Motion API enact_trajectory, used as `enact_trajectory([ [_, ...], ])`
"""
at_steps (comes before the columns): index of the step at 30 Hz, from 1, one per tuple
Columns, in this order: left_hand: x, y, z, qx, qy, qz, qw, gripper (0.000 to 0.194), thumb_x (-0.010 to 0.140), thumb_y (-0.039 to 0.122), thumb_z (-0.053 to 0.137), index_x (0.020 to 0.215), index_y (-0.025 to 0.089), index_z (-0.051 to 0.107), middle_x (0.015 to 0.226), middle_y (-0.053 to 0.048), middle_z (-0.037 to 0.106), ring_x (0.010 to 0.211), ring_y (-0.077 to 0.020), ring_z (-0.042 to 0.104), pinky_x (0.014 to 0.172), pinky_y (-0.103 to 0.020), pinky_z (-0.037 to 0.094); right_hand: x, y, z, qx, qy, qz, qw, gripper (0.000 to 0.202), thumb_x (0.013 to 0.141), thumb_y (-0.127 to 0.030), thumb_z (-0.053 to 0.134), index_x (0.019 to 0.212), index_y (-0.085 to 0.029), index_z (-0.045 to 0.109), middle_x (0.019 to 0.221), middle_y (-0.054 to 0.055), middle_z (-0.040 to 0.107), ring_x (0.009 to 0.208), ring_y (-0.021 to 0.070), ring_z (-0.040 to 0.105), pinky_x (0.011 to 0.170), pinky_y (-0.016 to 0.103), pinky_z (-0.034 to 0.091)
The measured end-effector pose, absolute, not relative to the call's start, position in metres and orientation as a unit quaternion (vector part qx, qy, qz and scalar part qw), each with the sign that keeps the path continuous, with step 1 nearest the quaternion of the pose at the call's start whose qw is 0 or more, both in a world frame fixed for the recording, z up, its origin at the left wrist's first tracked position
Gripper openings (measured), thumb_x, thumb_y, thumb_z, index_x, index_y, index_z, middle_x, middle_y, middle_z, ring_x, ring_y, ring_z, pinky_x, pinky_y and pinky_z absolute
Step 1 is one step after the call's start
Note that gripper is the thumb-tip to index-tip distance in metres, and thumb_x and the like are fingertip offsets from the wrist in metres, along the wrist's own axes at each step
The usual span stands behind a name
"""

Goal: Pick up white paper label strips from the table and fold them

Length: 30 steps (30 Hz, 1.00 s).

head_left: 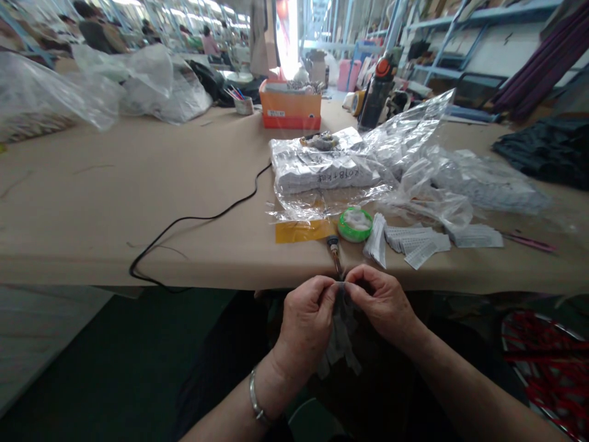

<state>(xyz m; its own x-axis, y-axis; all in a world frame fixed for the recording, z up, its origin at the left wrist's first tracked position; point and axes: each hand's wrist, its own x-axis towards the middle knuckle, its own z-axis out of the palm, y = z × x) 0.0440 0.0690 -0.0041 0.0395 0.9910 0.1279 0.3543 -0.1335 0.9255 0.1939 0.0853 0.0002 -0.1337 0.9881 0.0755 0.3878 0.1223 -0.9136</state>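
Note:
My left hand point(309, 319) and my right hand point(384, 304) meet at the table's front edge, thumbs and forefingers pinched on a thin white label strip point(340, 283). More pale strips point(338, 337) hang below, between the hands. Just beyond the fingertips, a tool like a soldering iron point(334, 250) points over the edge, its tip close to the strip; contact cannot be made out. Behind it stands a green round tub point(355, 224) with white fluff inside. Right of the tub lie a folded bundle of labels point(376, 240) and fanned stacks of printed labels point(416, 240).
Clear plastic bags of white label bundles point(326, 169) lie mid-table. A black cord point(197, 218) crosses the left side. Behind are an orange box point(291, 105), a pen cup point(243, 105) and a dark bottle point(376, 95). Pink tweezers point(529, 242) lie right; red material point(552, 374) fills a basket below.

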Motion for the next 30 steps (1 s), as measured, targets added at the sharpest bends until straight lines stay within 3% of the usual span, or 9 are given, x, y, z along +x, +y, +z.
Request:
enact_trajectory([
  [13, 0.048, 0.074, -0.007, 0.617, 0.543, 0.449, 0.351, 0.015, 0.085, 0.022, 0.053, 0.076, 0.016, 0.064, 0.067, 0.001, 0.062, 0.062, -0.0097, 0.055, 0.061, -0.018, 0.042, 0.191, 0.089, -0.002, -0.531, -0.651, 0.353, 0.412, 0.013, 0.080, -0.024, 0.054, 0.070, -0.016, 0.058, 0.060, -0.004, 0.054, 0.056, 0.0089, 0.048, 0.054, 0.019, 0.039],
  [18, 0.045, 0.065, -0.005, 0.621, 0.542, 0.433, 0.365, 0.016, 0.086, 0.024, 0.053, 0.078, 0.017, 0.065, 0.069, 0.000, 0.064, 0.064, -0.0109, 0.057, 0.062, -0.019, 0.043, 0.201, 0.075, 0.001, -0.493, -0.710, 0.338, 0.373, 0.009, 0.084, -0.024, 0.056, 0.081, -0.017, 0.061, 0.067, -0.002, 0.061, 0.060, 0.0098, 0.055, 0.057, 0.019, 0.044],
  [21, 0.039, 0.058, -0.012, 0.624, 0.540, 0.414, 0.385, 0.017, 0.086, 0.026, 0.053, 0.080, 0.018, 0.066, 0.071, 0.000, 0.066, 0.065, -0.0125, 0.060, 0.063, -0.021, 0.045, 0.219, 0.066, 0.006, -0.458, -0.783, 0.228, 0.353, 0.008, 0.085, -0.022, 0.058, 0.091, -0.018, 0.061, 0.075, 0.000, 0.063, 0.065, 0.0113, 0.059, 0.063, 0.021, 0.047],
  [24, 0.035, 0.058, -0.023, 0.607, 0.553, 0.420, 0.387, 0.017, 0.081, 0.026, 0.059, 0.093, 0.019, 0.070, 0.088, -0.004, 0.072, 0.081, -0.0172, 0.065, 0.076, -0.024, 0.047, 0.240, 0.070, 0.007, -0.471, -0.810, 0.028, 0.349, 0.014, 0.084, -0.022, 0.059, 0.098, -0.017, 0.061, 0.085, 0.005, 0.064, 0.082, 0.0182, 0.060, 0.077, 0.030, 0.048],
  [26, 0.034, 0.059, -0.028, 0.587, 0.565, 0.433, 0.385, 0.025, 0.077, 0.026, 0.063, 0.101, 0.020, 0.070, 0.099, -0.006, 0.072, 0.092, -0.0206, 0.065, 0.085, -0.026, 0.046, 0.251, 0.078, 0.004, -0.501, -0.804, -0.077, 0.310, 0.030, 0.081, -0.023, 0.063, 0.109, -0.014, 0.060, 0.105, 0.012, 0.063, 0.103, 0.0278, 0.055, 0.091, 0.042, 0.044],
  [28, 0.036, 0.058, -0.031, 0.574, 0.574, 0.433, 0.393, 0.025, 0.075, 0.026, 0.064, 0.098, 0.019, 0.071, 0.097, -0.006, 0.073, 0.092, -0.0219, 0.066, 0.085, -0.027, 0.046, 0.258, 0.085, -0.002, -0.523, -0.803, -0.131, 0.255, 0.043, 0.078, -0.023, 0.065, 0.119, -0.012, 0.056, 0.122, 0.015, 0.058, 0.117, 0.0351, 0.046, 0.099, 0.051, 0.036],
  [30, 0.040, 0.057, -0.030, 0.571, 0.570, 0.422, 0.414, 0.019, 0.076, 0.025, 0.063, 0.090, 0.019, 0.073, 0.088, -0.005, 0.074, 0.084, -0.0212, 0.066, 0.079, -0.027, 0.048, 0.263, 0.090, -0.008, -0.529, -0.802, -0.152, 0.231, 0.040, 0.079, -0.020, 0.064, 0.118, -0.014, 0.058, 0.126, 0.012, 0.057, 0.122, 0.0360, 0.042, 0.103, 0.055, 0.030],
])
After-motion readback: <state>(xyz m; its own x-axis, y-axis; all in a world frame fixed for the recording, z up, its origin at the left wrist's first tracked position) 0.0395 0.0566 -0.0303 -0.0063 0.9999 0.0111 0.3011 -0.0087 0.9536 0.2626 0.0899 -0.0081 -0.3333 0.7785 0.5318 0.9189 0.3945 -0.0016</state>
